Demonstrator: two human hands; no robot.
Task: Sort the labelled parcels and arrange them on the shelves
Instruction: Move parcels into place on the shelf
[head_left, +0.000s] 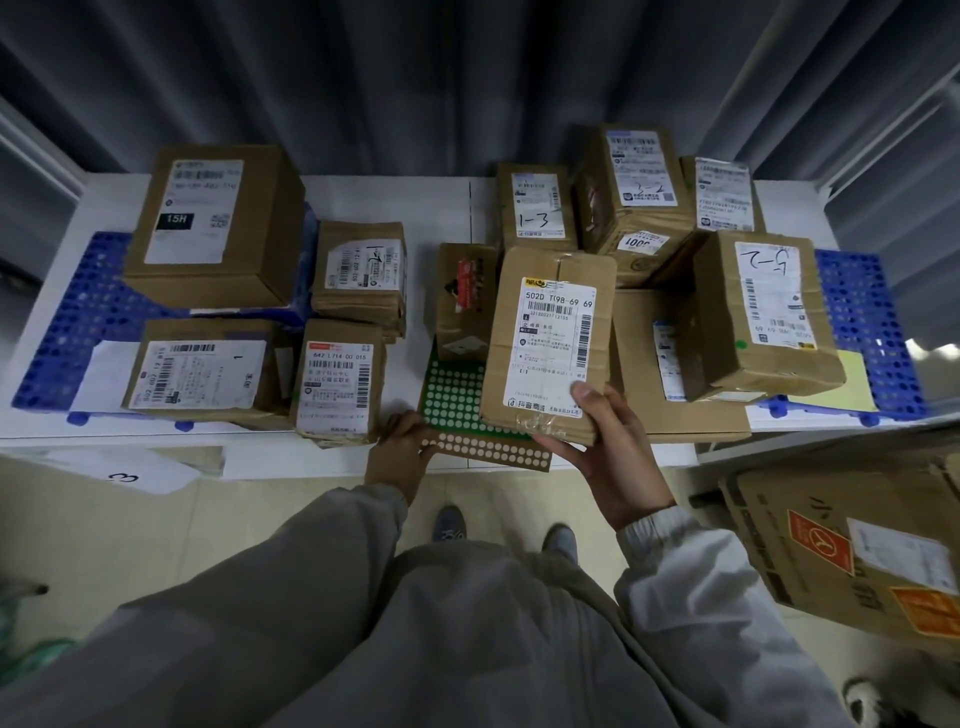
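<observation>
Just beyond the hands, most parcels (213, 223) already sat grouped on the bench (441, 208), while the right hand (608, 452) gripped one box (550, 338) and the left hand (400, 452) pinched a sticker sheet (488, 447), so sorting seemed partway done.

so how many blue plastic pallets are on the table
2: one blue pallet at the left under the left stack of parcels, another at the right edge under the right stack. Parcels could hide others.

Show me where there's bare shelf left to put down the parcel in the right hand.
The widest bare strip of the white shelf runs at the back, between the 15H box and the 1-3 parcel. A narrower gap lies beside the small taped parcel. The right side is crowded with stacked boxes, where the right hand holds the 502D parcel.
</observation>
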